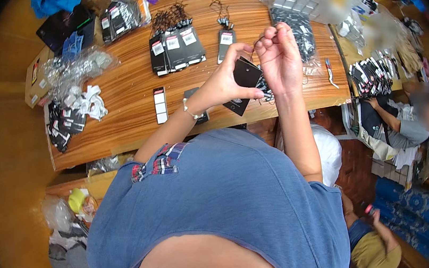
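Wooden desk (pixel 122 96) runs from near left to far right w/ piles of black cards on it; above its near edge both hands are raised. Left hand (pixel 225 79) pinches a black card (pixel 246 74) betw. thumb and fingers, its face tilted toward the right hand (pixel 280 56) just to its right and slightly farther, so that one's nearer the card's top edge. Right fingers are curled nearly closed, pinching what looks like a thin string; too fine to tell for sure.
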`<state>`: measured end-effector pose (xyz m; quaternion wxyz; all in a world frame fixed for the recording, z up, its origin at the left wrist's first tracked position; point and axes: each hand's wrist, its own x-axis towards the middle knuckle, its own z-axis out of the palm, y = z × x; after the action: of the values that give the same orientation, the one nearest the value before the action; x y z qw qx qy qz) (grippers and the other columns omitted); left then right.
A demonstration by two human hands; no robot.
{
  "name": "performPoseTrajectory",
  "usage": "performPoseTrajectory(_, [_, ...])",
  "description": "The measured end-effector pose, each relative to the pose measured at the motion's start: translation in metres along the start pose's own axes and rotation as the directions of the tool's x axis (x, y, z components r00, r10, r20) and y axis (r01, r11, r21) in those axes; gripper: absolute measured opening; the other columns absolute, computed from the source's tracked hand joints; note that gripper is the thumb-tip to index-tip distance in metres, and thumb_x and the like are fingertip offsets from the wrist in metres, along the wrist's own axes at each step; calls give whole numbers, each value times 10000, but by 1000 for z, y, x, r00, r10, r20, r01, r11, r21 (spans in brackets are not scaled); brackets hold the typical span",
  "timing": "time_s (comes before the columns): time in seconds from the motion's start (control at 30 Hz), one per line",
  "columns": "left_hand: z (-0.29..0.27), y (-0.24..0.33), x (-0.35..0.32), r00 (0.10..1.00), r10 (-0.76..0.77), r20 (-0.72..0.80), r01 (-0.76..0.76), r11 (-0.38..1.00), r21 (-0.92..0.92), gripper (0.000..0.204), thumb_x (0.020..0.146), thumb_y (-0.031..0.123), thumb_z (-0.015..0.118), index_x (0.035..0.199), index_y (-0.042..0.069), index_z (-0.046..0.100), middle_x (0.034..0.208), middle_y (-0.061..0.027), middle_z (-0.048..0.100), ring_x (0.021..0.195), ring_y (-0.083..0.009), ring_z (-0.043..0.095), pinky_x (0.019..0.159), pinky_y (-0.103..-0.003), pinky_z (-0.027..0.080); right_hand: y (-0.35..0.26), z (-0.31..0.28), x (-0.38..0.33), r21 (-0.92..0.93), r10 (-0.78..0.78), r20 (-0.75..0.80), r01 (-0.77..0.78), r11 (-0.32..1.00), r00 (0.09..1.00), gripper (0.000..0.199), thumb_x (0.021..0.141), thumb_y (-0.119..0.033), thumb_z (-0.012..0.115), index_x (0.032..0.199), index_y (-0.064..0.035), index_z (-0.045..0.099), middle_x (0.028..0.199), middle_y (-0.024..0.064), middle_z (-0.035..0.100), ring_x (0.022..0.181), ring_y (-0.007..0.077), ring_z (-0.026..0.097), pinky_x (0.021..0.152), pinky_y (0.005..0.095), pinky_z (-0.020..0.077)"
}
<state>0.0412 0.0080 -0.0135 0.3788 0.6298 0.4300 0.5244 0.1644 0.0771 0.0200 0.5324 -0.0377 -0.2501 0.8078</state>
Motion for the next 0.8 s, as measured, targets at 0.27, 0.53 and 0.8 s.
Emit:
performPoseTrajectory(0.27, [-8, -5, -4, 986, -127, 105, 160, 894, -418, 355, 901, 229, 381, 1156, -16, 413, 1090, -70, 476, 1020, -129, 464, 893, -283, 370, -2, -9, 9, 255, 58, -31, -48, 966, 998, 92, 869, -124, 512, 910, -55, 556, 810, 60, 571, 719, 133, 538, 701, 272, 471])
performPoseTrajectory(0.53, [-14, -15, -2, 968, -179, 175, 246, 803, -543, 316, 742, 65, 672, 978, 47, 463, 850, -74, 574, 813, -180, 587, 794, -323, 464, 5, -23, 7, 437, 180, 195, -249, 864, 964, 121, 903, -177, 454, 950, -76, 502, 801, 44, 521, 740, 155, 524, 707, 295, 477])
performPoseTrajectory(0.8, [-3, 7, 19, 989, -149, 5, 148, 976, -158, 375, 731, -64, 618, 1055, 33, 455, 945, -47, 549, 876, -105, 539, 740, -225, 449, -1, -7, -5, 264, 35, 33, -43, 964, 999, 88, 898, -154, 471, 945, -80, 459, 778, 72, 546, 674, 158, 533, 674, 297, 469])
